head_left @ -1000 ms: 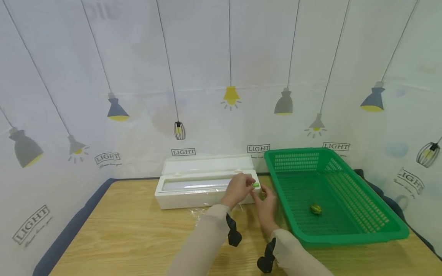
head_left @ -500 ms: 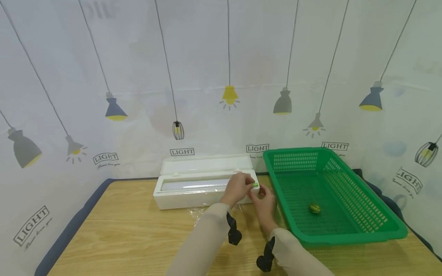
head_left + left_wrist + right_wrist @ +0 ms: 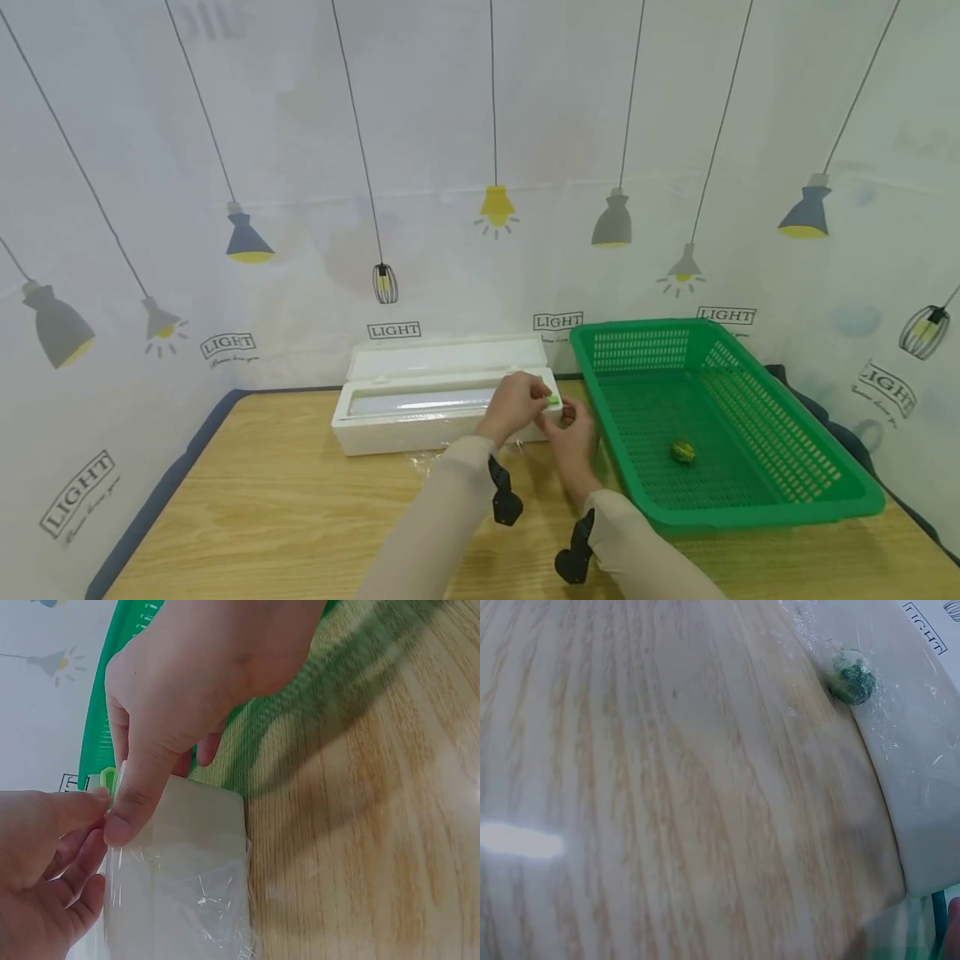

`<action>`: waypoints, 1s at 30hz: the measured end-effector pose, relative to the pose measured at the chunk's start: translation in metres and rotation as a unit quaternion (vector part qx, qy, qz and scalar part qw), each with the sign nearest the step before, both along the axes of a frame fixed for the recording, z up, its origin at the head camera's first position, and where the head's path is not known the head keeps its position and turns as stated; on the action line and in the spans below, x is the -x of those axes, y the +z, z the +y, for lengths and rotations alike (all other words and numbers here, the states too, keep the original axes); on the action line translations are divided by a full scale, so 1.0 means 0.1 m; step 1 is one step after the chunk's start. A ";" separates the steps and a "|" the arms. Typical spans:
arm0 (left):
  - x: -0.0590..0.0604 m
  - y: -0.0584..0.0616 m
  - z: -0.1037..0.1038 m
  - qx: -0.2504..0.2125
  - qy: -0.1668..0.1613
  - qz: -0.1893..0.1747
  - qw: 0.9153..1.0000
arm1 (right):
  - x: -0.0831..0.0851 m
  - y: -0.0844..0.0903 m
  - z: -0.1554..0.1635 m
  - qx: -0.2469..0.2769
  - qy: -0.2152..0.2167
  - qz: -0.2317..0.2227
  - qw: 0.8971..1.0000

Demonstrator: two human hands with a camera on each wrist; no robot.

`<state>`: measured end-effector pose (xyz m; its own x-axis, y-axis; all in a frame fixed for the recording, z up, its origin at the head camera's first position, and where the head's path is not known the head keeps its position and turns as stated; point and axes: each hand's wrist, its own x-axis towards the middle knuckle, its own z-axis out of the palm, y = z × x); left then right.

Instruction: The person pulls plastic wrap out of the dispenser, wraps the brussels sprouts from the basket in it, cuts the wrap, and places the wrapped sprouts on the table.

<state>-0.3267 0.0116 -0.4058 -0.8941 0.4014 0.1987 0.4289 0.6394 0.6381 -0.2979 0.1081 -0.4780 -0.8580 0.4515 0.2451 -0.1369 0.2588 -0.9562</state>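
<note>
While both hands crowd the right end of the white cling-film dispenser (image 3: 442, 406), worth noting how that box lies: long axis running left to right across the wooden table (image 3: 285, 517), lid tipped open toward the back wall. Left hand (image 3: 516, 406) sitting right on that end, fingers curled and pinching at the small green slider tab (image 3: 553, 400) together with a film edge (wrist view confirms finger and thumb closed on the thin clear sheet). Right hand (image 3: 573, 429) just beside it, slightly nearer the body, thumb and forefinger likewise nipped onto the plastic film (image 3: 176, 896), which drapes down over the box's front corner. So film directly under and between both hands, touching both, with the rest of the roll stretching away to the left. Left hand nearer the tab; right hand nearer the green basket (image 3: 825, 500), which stands just right of the box with a small green-yellow object (image 3: 682, 452) on its floor. Another small green ball (image 3: 850, 676) under film by the box's base.
</note>
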 end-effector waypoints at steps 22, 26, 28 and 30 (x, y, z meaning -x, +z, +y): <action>0.03 -0.07 -0.08 0.045 -0.019 0.051 0.997 | 0.06 -0.06 0.09 -0.022 0.030 0.048 0.998; 0.03 -0.08 -0.08 0.070 -0.017 0.062 0.995 | 0.05 -0.05 0.08 -0.032 0.028 0.047 0.998; 0.04 -0.10 -0.09 0.077 -0.017 0.068 0.995 | 0.06 -0.04 0.07 -0.036 0.026 0.049 0.998; 0.05 -0.10 -0.09 0.082 -0.016 0.068 0.994 | 0.06 -0.04 0.07 -0.038 0.024 0.056 0.997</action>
